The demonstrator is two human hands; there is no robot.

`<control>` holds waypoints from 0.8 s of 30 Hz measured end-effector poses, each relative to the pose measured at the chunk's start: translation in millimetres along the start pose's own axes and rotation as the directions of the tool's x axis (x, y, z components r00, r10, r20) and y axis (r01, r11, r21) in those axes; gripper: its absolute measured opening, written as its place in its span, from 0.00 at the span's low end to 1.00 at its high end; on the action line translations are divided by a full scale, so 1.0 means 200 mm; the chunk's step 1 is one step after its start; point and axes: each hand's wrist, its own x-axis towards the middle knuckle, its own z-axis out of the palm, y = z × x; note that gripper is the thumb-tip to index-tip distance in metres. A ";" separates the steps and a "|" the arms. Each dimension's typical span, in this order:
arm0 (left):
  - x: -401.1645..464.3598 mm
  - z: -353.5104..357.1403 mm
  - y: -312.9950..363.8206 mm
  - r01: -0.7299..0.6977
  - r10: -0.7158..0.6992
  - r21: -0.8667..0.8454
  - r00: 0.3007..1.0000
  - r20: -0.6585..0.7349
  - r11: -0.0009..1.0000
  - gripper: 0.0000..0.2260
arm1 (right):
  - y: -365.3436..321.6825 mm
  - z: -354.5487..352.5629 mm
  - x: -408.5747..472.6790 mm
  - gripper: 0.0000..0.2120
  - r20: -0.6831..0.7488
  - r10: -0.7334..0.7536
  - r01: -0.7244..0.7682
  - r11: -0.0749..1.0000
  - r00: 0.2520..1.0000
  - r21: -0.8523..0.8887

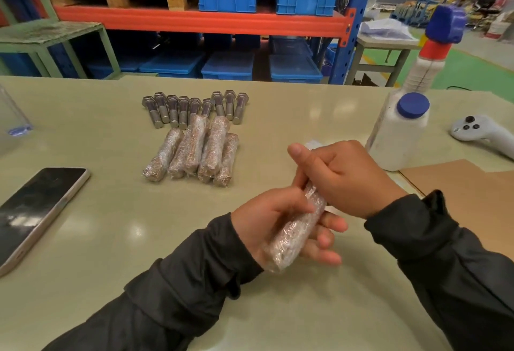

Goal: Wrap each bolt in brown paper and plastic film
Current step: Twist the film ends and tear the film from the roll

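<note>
Head view: both hands hold one wrapped bolt above the tabletop, tilted. Left hand grip curled round its lower half; right hand grip closed over the upper end, thumb raised. Further back, four wrapped bundles lie side by side, touching; bare bolts in a row just behind. Phone left, white bottle right.

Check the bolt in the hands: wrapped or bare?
Wrapped: the bolt shows brown paper under shiny film, no bare metal visible, held by both hands.
</note>
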 end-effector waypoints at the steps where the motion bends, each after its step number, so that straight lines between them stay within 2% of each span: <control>1: 0.00 0.00 -0.01 0.025 -0.014 0.144 0.997 -0.079 0.989 0.07 | 0.01 0.00 0.00 0.30 -0.005 0.013 -0.013 0.999 1.000 -0.052; 2: 0.01 -0.01 -0.02 0.052 0.007 0.348 0.986 -0.164 0.936 0.04 | 0.02 0.00 0.00 0.31 -0.024 0.023 -0.026 0.992 0.999 -0.125; 3: 0.02 -0.01 -0.03 0.101 0.065 0.576 0.963 -0.260 0.811 0.05 | 0.04 0.02 -0.01 0.31 -0.055 0.026 -0.037 0.975 0.998 -0.217; 4: 0.03 -0.02 -0.05 0.152 0.163 0.761 0.933 -0.321 0.630 0.07 | 0.05 0.04 -0.01 0.30 -0.089 0.025 -0.051 0.953 0.996 -0.298; 6: 0.06 -0.02 -0.07 0.208 0.359 0.930 0.879 -0.314 0.304 0.07 | 0.06 0.08 -0.02 0.28 -0.143 0.047 -0.093 0.936 0.989 -0.339; 7: 0.07 -0.02 -0.08 0.221 0.423 0.954 0.859 -0.289 0.203 0.06 | 0.07 0.10 -0.02 0.27 -0.162 0.063 -0.113 0.940 0.985 -0.322; 9: 0.07 -0.03 -0.08 0.264 0.506 0.958 0.814 -0.286 0.116 0.04 | 0.06 0.13 -0.02 0.27 -0.196 0.080 -0.137 0.946 0.977 -0.293; 12: 0.06 -0.06 -0.08 0.329 0.593 0.944 0.759 -0.268 0.006 0.11 | 0.06 0.15 -0.01 0.27 -0.217 0.106 -0.169 0.939 0.970 -0.298; 16: 0.07 -0.06 -0.10 0.432 0.649 0.881 0.730 -0.217 -0.192 0.12 | 0.09 0.17 -0.01 0.27 -0.270 0.165 -0.232 0.943 0.949 -0.240; 18: 0.06 -0.07 -0.09 0.433 0.663 0.862 0.730 -0.165 -0.262 0.11 | 0.10 0.17 -0.02 0.26 -0.301 0.142 -0.204 0.961 0.943 -0.185; 19: 0.05 -0.07 -0.08 0.404 0.655 0.885 0.737 -0.165 -0.232 0.08 | 0.10 0.18 -0.03 0.24 -0.303 0.127 -0.172 0.977 0.944 -0.127; 20: 0.04 -0.07 -0.06 0.349 0.620 0.927 0.761 -0.192 -0.141 0.04 | 0.10 0.18 -0.05 0.20 -0.292 0.113 -0.130 0.991 0.950 -0.037; 21: 0.04 -0.08 -0.04 0.286 0.556 0.958 0.796 -0.239 0.002 0.05 | 0.10 0.18 -0.06 0.16 -0.266 0.101 -0.087 0.994 0.959 0.064; 22: 0.03 -0.09 -0.03 0.242 0.462 0.951 0.833 -0.305 0.192 0.08 | 0.10 0.17 -0.06 0.12 -0.239 0.075 -0.043 0.990 0.968 0.136; 24: 0.02 -0.08 0.00 0.171 0.244 0.793 0.895 -0.372 0.584 0.11 | 0.10 0.16 -0.07 0.08 -0.235 -0.003 0.053 0.977 0.972 0.205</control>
